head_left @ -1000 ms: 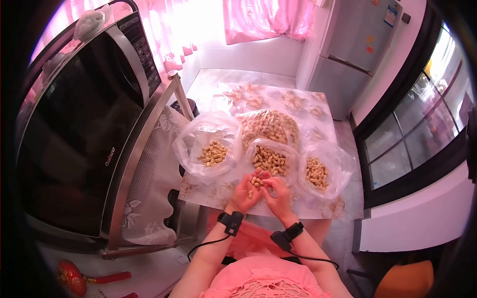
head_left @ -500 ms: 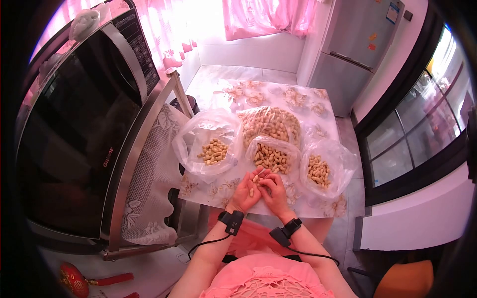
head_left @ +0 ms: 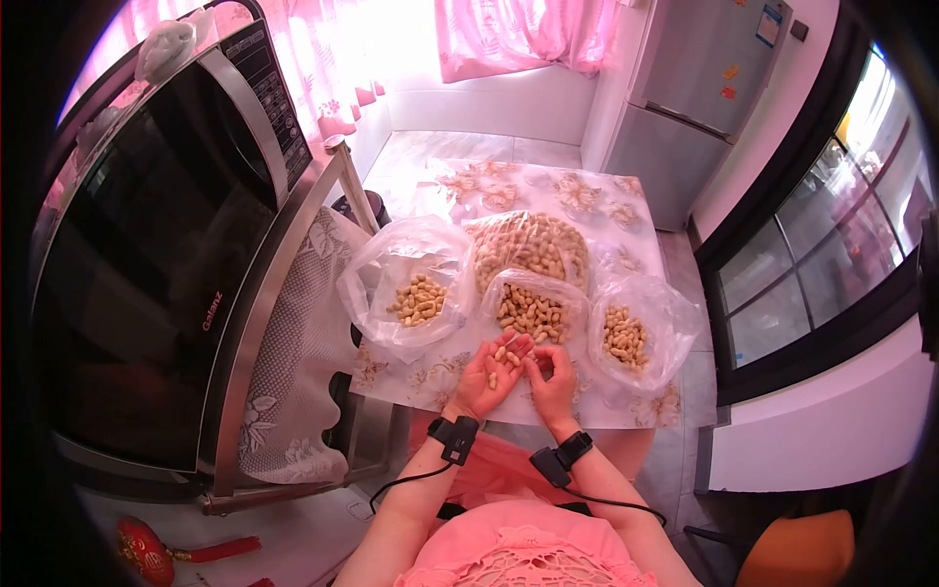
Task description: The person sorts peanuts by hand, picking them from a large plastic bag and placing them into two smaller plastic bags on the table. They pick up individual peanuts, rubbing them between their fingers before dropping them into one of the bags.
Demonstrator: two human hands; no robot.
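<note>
My left hand (head_left: 477,387) is palm up over the table's near edge, fingers slightly cupped, with several unshelled peanuts (head_left: 503,355) lying in it. Close beside it is my right hand (head_left: 554,387), its thumb and fingertips pinched together near the left fingers. Whatever lies in that pinch is hidden. Just beyond both hands, a small clear plastic bag of peanuts (head_left: 533,313) stands with its mouth open. To its left, a wide white plastic bag (head_left: 367,284) contains a heap of peanuts (head_left: 419,299). Another open bag (head_left: 675,323) at the right also has peanuts (head_left: 624,337) inside.
Behind the small bag lies a big clear bag full of peanuts (head_left: 533,243). A flowered cloth (head_left: 489,181) covers the table. A microwave (head_left: 156,254) on a metal rack fills the left side. A fridge (head_left: 675,147) stands at the back right, an orange chair (head_left: 802,550) at lower right.
My right hand has drawn slightly right, away from the left palm, with its fingers pinched. The left palm now shows more openly, with peanuts visible in it.
</note>
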